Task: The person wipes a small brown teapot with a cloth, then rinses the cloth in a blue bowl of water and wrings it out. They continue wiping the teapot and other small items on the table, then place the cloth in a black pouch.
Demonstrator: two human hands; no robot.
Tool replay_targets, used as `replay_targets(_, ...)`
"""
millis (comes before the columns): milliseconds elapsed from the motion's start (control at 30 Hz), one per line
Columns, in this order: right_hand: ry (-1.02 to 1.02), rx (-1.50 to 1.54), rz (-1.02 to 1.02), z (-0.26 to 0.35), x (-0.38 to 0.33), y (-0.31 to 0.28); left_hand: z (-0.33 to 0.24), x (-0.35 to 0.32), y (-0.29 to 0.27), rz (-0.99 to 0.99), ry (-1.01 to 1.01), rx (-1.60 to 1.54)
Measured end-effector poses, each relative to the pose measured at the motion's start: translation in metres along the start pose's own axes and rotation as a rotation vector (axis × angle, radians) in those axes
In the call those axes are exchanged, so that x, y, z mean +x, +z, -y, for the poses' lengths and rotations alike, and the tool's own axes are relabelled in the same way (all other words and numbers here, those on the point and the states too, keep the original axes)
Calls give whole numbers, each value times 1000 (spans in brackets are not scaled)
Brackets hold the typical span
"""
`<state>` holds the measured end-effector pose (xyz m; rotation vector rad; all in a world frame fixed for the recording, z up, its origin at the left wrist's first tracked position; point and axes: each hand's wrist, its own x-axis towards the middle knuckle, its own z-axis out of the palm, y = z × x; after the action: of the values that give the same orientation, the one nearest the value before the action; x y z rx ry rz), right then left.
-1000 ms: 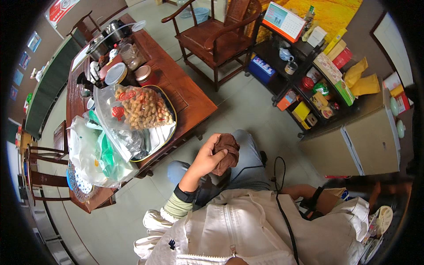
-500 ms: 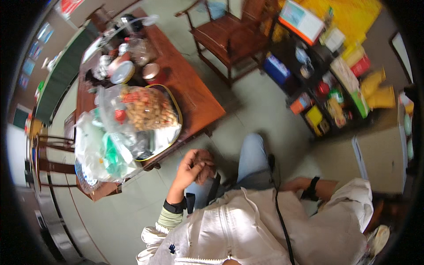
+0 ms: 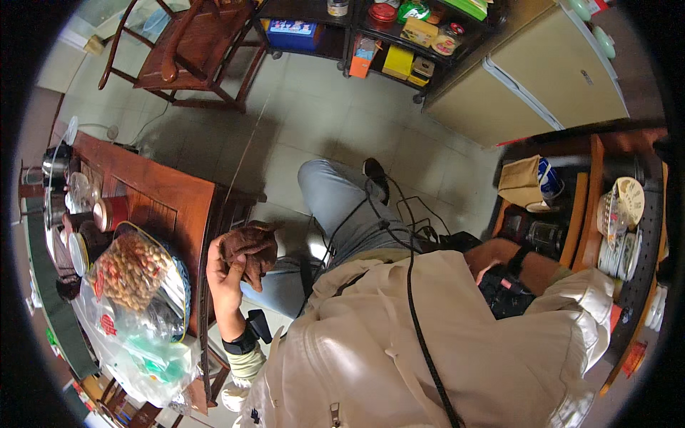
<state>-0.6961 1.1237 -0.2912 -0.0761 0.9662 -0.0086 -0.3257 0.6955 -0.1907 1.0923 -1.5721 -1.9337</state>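
Observation:
My left hand (image 3: 222, 274) is closed around a brown, crumpled, soft-looking piece, perhaps cloth or leather (image 3: 250, 250). The thumb presses on its near face, and it hangs over my left thigh beside the wooden table's corner. My right hand (image 3: 489, 253) is low at my right side, in shadow by my hip. Its fingers are hidden, so whether it holds anything does not show. A black band with a dark box sits on each wrist.
The wooden table (image 3: 160, 187) at left bears a bag of peanuts (image 3: 135, 274), plastic bags and jars. A wooden chair (image 3: 189, 57) and black shelf rack stand ahead, a beige fridge (image 3: 531, 68) at far right. An open cabinet (image 3: 581, 214) is close right; black cords cross my legs.
My view has swung right, bringing the open cabinet into sight and shifting the table left. The brown piece stays in my left hand, now held up nearer the table's edge.

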Motion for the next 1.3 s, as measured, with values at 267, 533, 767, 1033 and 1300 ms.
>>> replay_targets(267, -382, 369, -381, -6, 32, 84, 12, 10, -6, -8, 78, 109)
replay_targets(533, -528, 602, -535, 4, 16, 115, 12, 14, -4, -12, 34, 19)
replay_targets(767, -641, 760, -634, 16, -1, 137, -39, 49, 42, 612, 123, 411)
replay_targets(1033, -695, 812, -670, 46, -17, 132, -84, 56, 162, 939, 652, 911)
replay_targets(1300, -632, 592, -826, 80, -36, 120, -66, 29, 207, 1351, 613, 673)
